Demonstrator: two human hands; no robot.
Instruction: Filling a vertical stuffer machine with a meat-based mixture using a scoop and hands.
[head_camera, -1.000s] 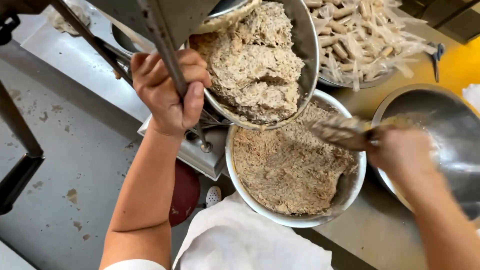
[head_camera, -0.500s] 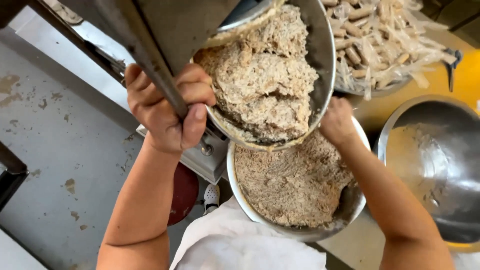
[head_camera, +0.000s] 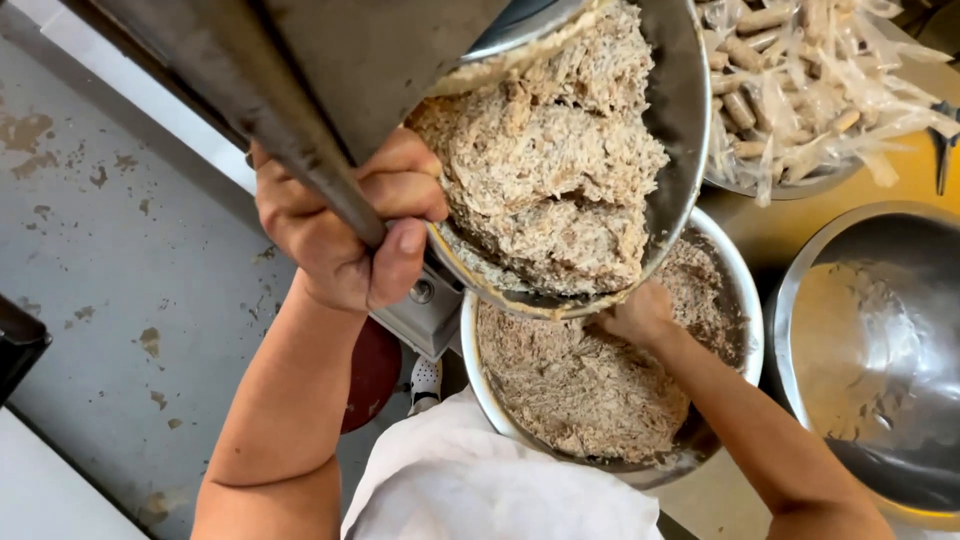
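Gripping a dull grey metal lever (head_camera: 300, 150) at the centre left of the frame, the left hand (head_camera: 345, 235) is clenching its fingers (head_camera: 400, 190) fully around it. The right hand (head_camera: 640, 315) is pressing under the tilted round steel bowl (head_camera: 680, 110) of coarse, clumpy beige mince (head_camera: 545, 170); whether those fingers are curled or flat cannot be told. Below, a wide steel basin (head_camera: 745, 300) of crumbly mince is sitting on the yellow desk (head_camera: 780, 225). Sticky lumps are clinging to the slick rim, so a clump could drop at once and spill past the basin.
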